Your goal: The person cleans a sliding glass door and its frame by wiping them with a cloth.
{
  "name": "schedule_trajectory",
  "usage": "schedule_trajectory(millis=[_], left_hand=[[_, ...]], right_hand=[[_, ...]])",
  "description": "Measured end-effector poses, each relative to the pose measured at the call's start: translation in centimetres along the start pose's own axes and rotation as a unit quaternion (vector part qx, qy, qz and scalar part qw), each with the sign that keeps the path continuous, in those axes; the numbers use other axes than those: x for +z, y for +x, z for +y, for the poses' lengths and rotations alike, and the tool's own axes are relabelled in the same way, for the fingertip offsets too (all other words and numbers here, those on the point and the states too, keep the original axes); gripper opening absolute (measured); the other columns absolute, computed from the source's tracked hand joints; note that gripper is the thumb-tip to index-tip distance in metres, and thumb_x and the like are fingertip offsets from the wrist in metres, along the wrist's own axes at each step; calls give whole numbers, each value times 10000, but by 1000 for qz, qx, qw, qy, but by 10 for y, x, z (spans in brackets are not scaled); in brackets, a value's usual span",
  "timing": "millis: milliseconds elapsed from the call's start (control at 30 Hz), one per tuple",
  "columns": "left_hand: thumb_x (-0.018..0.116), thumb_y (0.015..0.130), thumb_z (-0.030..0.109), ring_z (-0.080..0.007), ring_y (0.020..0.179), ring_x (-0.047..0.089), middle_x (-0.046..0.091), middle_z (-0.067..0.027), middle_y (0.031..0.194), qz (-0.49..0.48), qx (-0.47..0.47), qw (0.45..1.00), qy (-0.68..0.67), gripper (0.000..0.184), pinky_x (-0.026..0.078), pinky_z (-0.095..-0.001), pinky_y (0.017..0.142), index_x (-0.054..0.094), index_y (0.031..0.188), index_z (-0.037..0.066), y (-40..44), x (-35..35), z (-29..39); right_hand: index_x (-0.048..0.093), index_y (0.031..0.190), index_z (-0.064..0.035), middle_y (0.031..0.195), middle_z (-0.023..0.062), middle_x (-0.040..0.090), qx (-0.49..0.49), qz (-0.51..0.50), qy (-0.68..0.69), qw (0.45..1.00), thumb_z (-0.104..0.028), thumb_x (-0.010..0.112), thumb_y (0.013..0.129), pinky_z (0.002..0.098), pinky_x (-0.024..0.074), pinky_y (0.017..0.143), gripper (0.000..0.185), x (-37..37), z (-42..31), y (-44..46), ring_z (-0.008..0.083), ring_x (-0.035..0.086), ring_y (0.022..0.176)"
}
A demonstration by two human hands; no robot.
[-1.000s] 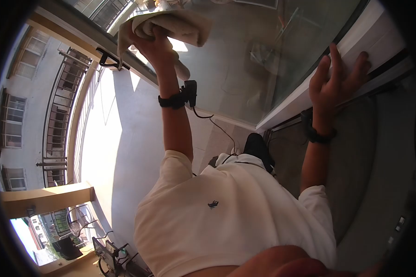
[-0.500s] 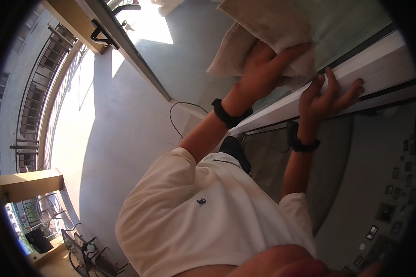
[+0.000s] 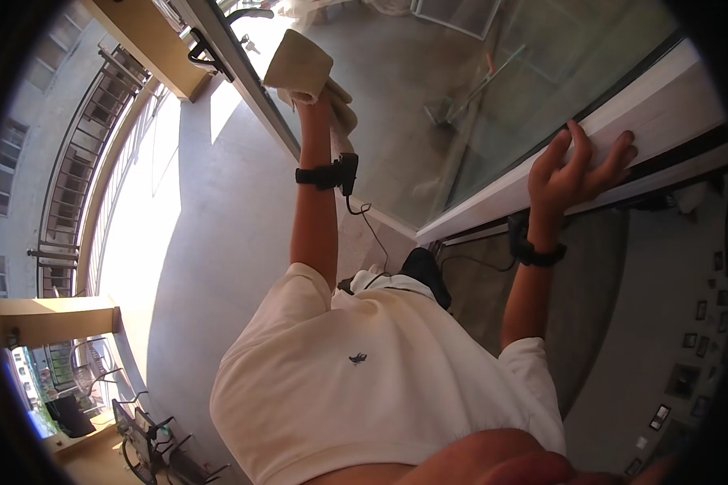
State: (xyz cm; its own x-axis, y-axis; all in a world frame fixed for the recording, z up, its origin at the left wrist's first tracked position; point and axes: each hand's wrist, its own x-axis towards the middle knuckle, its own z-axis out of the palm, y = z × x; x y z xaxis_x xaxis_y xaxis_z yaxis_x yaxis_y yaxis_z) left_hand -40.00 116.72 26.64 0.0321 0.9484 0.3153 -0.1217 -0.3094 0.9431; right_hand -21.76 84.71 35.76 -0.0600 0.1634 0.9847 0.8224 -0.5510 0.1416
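My left hand [image 3: 313, 111] is closed on a folded beige cloth [image 3: 300, 66], which covers most of its fingers. It holds the cloth at the glass pane [image 3: 396, 105], close to the pane's left frame edge. My right hand [image 3: 572, 174] rests with fingers spread on the white door frame [image 3: 663, 101] at the right. A black band with a small device sits on each wrist, the left one [image 3: 328, 173] trailing a thin cable.
A dark door handle [image 3: 205, 55] and hanging keys [image 3: 251, 44] are at the upper left. Balcony railing [image 3: 73, 162] curves along the far left. Chairs [image 3: 158, 440] stand at the lower left. Picture frames [image 3: 683, 380] hang at the right.
My left hand has swept the cloth leftward across the glass, from near the right frame to the left frame edge. My right hand has stayed on the frame.
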Motion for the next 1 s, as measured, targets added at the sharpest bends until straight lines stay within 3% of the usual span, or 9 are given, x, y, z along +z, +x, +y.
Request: schedule_trajectory(millis=[33, 100, 167, 267, 467, 667, 767, 900, 1000], left_hand=[[447, 988, 238, -166, 749, 552, 627, -70, 891, -73, -76, 994, -10, 282, 461, -337, 656, 555, 1109, 7, -3, -1, 9], [512, 963, 289, -117, 573, 507, 562, -14, 684, -141, 124, 982, -1, 264, 381, -280, 521, 579, 939, 35, 0, 8, 4], [645, 885, 277, -144, 645, 536, 548, -65, 783, -88, 391, 913, 71, 288, 402, -277, 550, 545, 1015, 41, -15, 36, 8], [790, 724, 119, -419, 1164, 465, 504, -239, 1218, -83, 371, 923, 52, 746, 366, -522, 1009, 394, 1352, 48, -79, 64, 99], [689, 704, -23, -458, 1112, 500, 540, -222, 1207, -207, 349, 907, 115, 641, 430, -498, 955, 462, 1290, 101, -131, 41, 14], [602, 869, 62, -393, 1040, 625, 569, -265, 1204, -210, -28, 972, 96, 430, 518, -452, 860, 397, 1240, -10, -109, 5, -40], [634, 863, 91, -393, 1064, 609, 581, -257, 1170, -185, 41, 980, 54, 449, 501, -449, 878, 399, 1234, -2, -103, 10, -17], [728, 737, 31, -479, 1088, 432, 492, -269, 1169, -192, 272, 940, 75, 576, 384, -530, 915, 433, 1232, 15, -87, 45, 41], [707, 761, 44, -447, 1051, 513, 539, -248, 1138, -172, 377, 909, 42, 520, 441, -489, 863, 467, 1222, 47, -70, 69, 118]], right_hand=[[685, 994, -145, 1534, 191, 279, -4, -18, -10, 1000, -203, 581, 926, 591, 207, 1124, 138, -4, 0, 0, 380, 175, 1471], [683, 992, -141, 1534, 184, 266, -8, -30, -20, 999, -240, 572, 947, 585, 228, 1117, 156, -10, -4, 1, 382, 158, 1473], [687, 983, -142, 1524, 178, 281, -7, -31, -28, 999, -254, 569, 951, 578, 234, 1117, 166, -12, -6, 1, 382, 171, 1468], [684, 986, -172, 1503, 167, 341, 2, -7, -5, 1000, -167, 609, 898, 592, 238, 1110, 116, -4, -4, 2, 382, 237, 1454], [663, 1031, -193, 1516, 152, 338, -4, -19, -22, 1000, -141, 616, 886, 578, 304, 1029, 162, -13, -8, -1, 383, 293, 1429], [643, 1059, -194, 1517, 133, 348, -16, -15, -11, 1000, -138, 619, 875, 604, 288, 1015, 194, -13, -13, 0, 378, 294, 1432], [641, 1057, -185, 1502, 125, 370, 3, -24, -26, 999, -133, 619, 864, 599, 260, 1037, 201, -19, -17, -3, 372, 297, 1431], [640, 1038, -179, 1475, 113, 410, -7, -2, 26, 1000, -132, 614, 847, 542, 289, 1001, 198, -12, -10, -2, 361, 326, 1409], [641, 1017, -173, 1470, 109, 422, -25, 2, 43, 999, -140, 609, 842, 506, 316, 948, 181, -5, -2, -10, 356, 364, 1373]])
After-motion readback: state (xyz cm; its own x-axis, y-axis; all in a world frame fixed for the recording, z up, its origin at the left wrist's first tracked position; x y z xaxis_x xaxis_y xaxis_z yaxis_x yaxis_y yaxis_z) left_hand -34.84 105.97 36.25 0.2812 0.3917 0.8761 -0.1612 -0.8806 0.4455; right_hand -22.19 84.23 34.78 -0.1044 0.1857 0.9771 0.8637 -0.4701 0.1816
